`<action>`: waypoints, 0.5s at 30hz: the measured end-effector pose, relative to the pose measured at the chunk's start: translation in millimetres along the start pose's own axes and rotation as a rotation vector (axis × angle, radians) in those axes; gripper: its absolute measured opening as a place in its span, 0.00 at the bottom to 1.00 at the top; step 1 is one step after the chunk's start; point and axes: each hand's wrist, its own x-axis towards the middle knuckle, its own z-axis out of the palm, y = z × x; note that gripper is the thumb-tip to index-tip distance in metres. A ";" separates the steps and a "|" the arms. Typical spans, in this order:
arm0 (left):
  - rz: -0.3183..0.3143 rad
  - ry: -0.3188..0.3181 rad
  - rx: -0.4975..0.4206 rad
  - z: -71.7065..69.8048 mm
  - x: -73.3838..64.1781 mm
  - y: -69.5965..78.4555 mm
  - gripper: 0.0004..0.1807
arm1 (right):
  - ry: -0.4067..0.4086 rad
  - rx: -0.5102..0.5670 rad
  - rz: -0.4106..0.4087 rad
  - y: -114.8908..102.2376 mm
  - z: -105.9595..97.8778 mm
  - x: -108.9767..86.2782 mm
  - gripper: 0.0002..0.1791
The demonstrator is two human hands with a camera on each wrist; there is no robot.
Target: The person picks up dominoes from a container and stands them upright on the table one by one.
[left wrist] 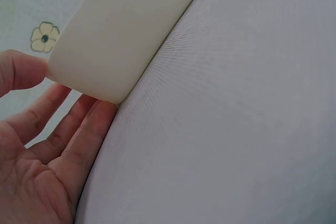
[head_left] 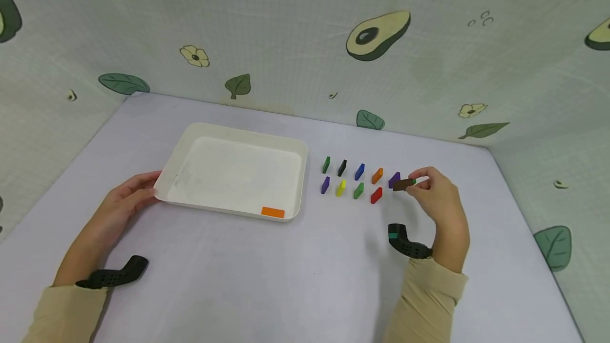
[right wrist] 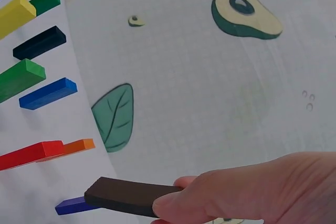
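Note:
A white tray [head_left: 238, 210] lies on the table, and an orange block [head_left: 273, 212] rests flat in its near right corner. My left hand [head_left: 126, 200] holds the tray's near left corner, thumb [left wrist: 23, 71] at the rim and fingers against the outer wall. Over the right end of two rows of small coloured blocks, my right hand [head_left: 436, 195] pinches a dark brown block [right wrist: 128, 195] between thumb and fingers. Just behind the brown block is a purple block [head_left: 394, 179], partly hidden by it in the right wrist view. A bit of green shows by the fingertips.
Between tray and right hand, blocks stand on edge: a black block [head_left: 342, 168], a blue block [head_left: 359, 171], a yellow block [head_left: 340, 188], a red block [head_left: 376, 195] and several others. An avocado-print cloth [head_left: 295, 41] hangs behind the white table [head_left: 248, 274].

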 end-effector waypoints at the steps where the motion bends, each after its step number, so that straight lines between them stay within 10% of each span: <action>1: 0.001 0.004 0.002 0.3 0.3 0.0 0.24 | -0.015 -0.004 0.010 0.3 -0.1 0.2 0.20; 15: -0.012 0.020 0.027 0.8 1.7 -0.1 0.25 | -0.169 -0.038 0.124 8.3 3.9 7.5 0.21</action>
